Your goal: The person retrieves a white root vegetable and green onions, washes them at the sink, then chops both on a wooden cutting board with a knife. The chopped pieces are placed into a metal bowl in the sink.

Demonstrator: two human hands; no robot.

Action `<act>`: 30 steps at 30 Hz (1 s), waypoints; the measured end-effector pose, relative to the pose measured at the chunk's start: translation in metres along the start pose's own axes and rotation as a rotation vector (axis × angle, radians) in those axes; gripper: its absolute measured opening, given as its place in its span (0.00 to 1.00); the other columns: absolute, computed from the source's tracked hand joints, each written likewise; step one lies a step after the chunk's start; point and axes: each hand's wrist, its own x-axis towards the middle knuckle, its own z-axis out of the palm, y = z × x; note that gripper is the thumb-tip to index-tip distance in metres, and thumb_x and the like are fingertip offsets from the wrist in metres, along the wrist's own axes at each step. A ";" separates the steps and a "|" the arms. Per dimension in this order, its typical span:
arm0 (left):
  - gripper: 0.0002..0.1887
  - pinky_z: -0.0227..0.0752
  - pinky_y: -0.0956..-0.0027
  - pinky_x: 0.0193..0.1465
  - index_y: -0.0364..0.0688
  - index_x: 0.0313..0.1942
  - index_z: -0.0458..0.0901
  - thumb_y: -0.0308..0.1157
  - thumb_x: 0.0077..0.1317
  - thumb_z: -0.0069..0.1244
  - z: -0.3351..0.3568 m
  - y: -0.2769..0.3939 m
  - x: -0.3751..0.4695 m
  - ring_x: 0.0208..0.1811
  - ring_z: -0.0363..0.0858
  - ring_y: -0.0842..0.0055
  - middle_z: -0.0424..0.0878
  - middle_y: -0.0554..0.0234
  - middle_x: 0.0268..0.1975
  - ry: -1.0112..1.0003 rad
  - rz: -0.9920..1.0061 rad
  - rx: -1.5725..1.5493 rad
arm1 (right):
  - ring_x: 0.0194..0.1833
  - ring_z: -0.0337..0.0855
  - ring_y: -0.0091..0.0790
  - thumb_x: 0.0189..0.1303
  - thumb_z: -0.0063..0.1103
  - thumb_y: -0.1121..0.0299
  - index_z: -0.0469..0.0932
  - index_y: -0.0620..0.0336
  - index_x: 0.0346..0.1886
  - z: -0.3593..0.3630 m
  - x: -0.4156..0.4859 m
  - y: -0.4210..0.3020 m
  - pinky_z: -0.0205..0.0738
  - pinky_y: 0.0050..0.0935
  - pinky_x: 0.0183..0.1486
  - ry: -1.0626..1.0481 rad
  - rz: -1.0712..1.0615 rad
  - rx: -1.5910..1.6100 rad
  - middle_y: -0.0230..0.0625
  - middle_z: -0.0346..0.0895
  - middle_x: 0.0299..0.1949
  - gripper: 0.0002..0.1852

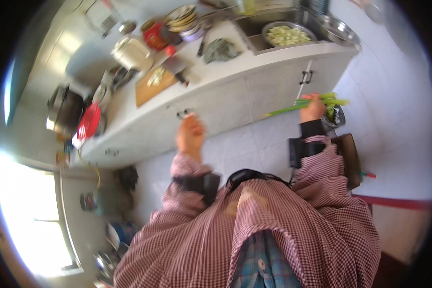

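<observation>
My right hand (312,108) is closed around long green vegetable stalks (288,108), which stick out on both sides of the fist. Just beyond and below it is a small bin (340,117) with green leaves in it. My left hand (190,133) is blurred, its fingers curled with nothing visible in them. It hangs in front of the cabinet doors, near a dark handle (183,113). On the counter above it lies a wooden cutting board (144,94) with chopped pale pieces (156,77). A cleaver (174,66) rests at the board's far right edge.
A crumpled greenish-grey cloth or bag (221,50) lies on the counter (216,70). The sink (252,28) holds a metal bowl (312,37) of cut pale-green pieces. A red basin (90,120) and a dark pot (64,109) stand left. A cardboard box (351,162) stands by my right arm.
</observation>
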 end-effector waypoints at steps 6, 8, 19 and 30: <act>0.12 0.58 0.78 0.22 0.41 0.32 0.73 0.39 0.69 0.42 0.052 -0.069 0.055 0.19 0.63 0.83 0.68 0.70 0.20 -0.269 -0.087 0.502 | 0.28 0.70 0.29 0.66 0.48 0.71 0.71 0.63 0.35 -0.024 0.063 -0.023 0.71 0.33 0.41 -0.067 0.125 0.036 0.31 0.67 0.25 0.05; 0.13 0.58 0.80 0.22 0.39 0.33 0.77 0.39 0.68 0.43 0.084 -0.110 0.065 0.20 0.65 0.85 0.71 0.69 0.22 -0.579 -0.133 0.784 | 0.28 0.71 0.28 0.66 0.49 0.71 0.71 0.64 0.36 -0.012 0.066 -0.008 0.72 0.32 0.39 -0.066 0.131 0.021 0.31 0.68 0.25 0.06; 0.11 0.48 0.83 0.16 0.34 0.41 0.74 0.32 0.67 0.40 0.198 -0.202 0.163 0.16 0.56 0.89 0.71 0.70 0.25 -1.029 -0.914 0.737 | 0.31 0.73 0.27 0.67 0.48 0.68 0.71 0.66 0.44 0.033 0.167 -0.002 0.74 0.30 0.39 -0.055 -0.171 -0.496 0.33 0.70 0.31 0.10; 0.09 0.45 0.78 0.12 0.45 0.24 0.68 0.31 0.63 0.44 0.261 -0.279 0.265 0.11 0.53 0.87 0.58 0.77 0.15 -0.346 -0.893 0.514 | 0.21 0.67 0.23 0.68 0.47 0.64 0.71 0.64 0.36 -0.047 0.199 -0.167 0.67 0.24 0.25 0.636 -0.693 -0.881 0.29 0.64 0.21 0.12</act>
